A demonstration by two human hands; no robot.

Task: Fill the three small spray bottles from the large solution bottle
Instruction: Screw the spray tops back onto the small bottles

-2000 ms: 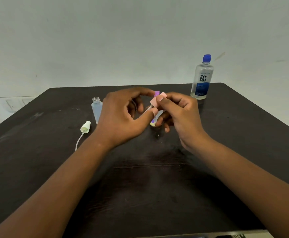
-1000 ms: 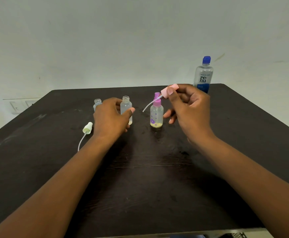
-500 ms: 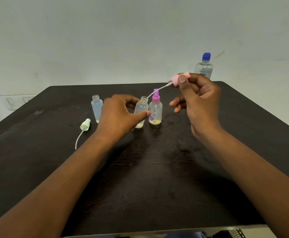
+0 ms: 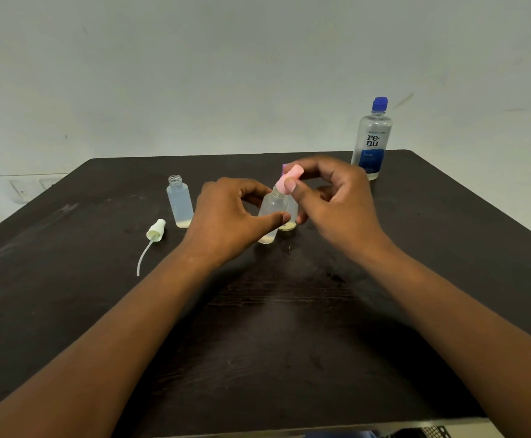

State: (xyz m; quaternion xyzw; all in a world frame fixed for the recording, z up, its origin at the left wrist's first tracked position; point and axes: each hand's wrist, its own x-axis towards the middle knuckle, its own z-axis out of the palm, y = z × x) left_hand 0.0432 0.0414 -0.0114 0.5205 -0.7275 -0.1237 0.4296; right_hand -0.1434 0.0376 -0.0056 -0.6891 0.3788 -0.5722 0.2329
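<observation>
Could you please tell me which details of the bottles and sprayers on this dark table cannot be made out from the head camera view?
- Third small clear bottle with purple sprayer: mostly hidden behind the small clear bottle that the left hand holds and the right hand.
- Pink spray cap: whether it is seated on the neck is hidden by the right hand's grip.
- Large clear solution bottle with blue cap: small label print unreadable, liquid level unclear.

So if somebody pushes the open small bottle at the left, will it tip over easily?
Probably yes. The open small bottle is tall and narrow and holds only a thin layer of liquid at its bottom, so it likely weighs little and would tip or slide on the dark table. It has no cap, so a fall could spill that little.
</observation>
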